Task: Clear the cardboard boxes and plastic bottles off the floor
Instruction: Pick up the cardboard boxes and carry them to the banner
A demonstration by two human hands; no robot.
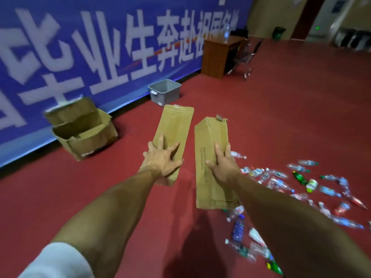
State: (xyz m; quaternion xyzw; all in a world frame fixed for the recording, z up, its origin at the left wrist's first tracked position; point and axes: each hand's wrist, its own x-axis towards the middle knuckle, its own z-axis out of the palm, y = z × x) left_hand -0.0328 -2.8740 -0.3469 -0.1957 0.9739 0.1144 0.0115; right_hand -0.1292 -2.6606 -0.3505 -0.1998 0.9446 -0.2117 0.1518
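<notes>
Left hand grips one flattened box and right hand a second box above the floor, while plastic bottles lie scattered at right, most clearing seemingly ahead.

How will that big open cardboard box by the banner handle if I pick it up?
Probably light: the open cardboard box seems to hold only cardboard pieces. Likely floppy, since its walls look bent and crumpled, so it may buckle if lifted by one flap.

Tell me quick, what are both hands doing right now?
The left hand holds the left box, fingers spread.
The right hand holds the right box by its edge.
</notes>
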